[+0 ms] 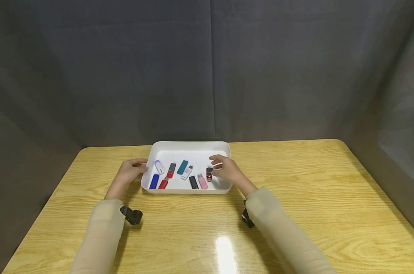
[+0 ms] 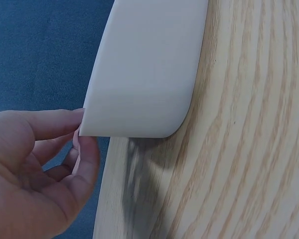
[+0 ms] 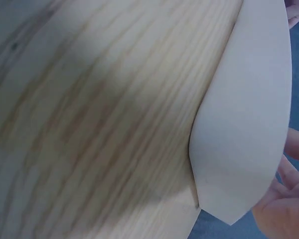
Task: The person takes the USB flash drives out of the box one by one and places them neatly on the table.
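A white tray [image 1: 190,146] sits on the table with several USB flash drives lying in it. My left hand [image 1: 129,170] pinches the tray's left rim; the left wrist view shows thumb and fingers at the tray's edge [image 2: 144,79]. Over the tray's right end, my right hand [image 1: 230,171] reaches in with loosely bent fingers. Nearest to it is a red-and-silver USB drive [image 1: 209,174], with the thumb close beside it. A pink USB drive [image 1: 202,182] and a black one [image 1: 193,182] lie to its left. In the right wrist view the tray wall [image 3: 249,99] partly hides the hand.
Farther left in the tray lie a teal drive [image 1: 182,167], a white one [image 1: 187,173], a red one with a grey cover [image 1: 171,170], a plain red one [image 1: 163,183], a blue one [image 1: 154,181] and a white-and-purple one [image 1: 159,167]. A dark curtain [image 1: 207,76] hangs behind the wooden table [image 1: 296,182].
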A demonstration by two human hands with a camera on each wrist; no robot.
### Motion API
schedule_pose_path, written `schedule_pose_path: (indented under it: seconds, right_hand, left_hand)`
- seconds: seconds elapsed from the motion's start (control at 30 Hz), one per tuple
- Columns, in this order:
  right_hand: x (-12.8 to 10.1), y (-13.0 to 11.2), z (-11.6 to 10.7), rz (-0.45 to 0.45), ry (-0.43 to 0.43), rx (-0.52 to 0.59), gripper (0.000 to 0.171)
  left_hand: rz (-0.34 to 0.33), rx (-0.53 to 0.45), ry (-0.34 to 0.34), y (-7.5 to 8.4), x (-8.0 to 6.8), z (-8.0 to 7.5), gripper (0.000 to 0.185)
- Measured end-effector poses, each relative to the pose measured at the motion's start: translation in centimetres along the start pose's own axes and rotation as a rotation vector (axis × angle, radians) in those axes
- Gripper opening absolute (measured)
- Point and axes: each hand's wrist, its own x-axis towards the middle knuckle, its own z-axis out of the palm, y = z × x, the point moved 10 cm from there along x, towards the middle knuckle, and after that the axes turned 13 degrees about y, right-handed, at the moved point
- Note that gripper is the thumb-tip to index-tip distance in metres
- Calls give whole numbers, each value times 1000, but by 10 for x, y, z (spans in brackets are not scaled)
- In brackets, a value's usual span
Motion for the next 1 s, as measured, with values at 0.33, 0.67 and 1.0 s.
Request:
schedule_pose_path:
  seconds: [0.33, 0.67, 1.0]
  right_hand:
    - [0, 5, 8, 38, -24, -53, 45]
    - [-1, 8, 11, 86, -55, -103, 45]
    - [-2, 16, 11, 96, -36, -183, 44]
  left_hand:
    - [-27, -40, -36, -4, -6, -1, 47]
    - [-72, -75, -85, -9, -9, 0, 50]
    - [-70, -105, -151, -12, -12, 10, 55]
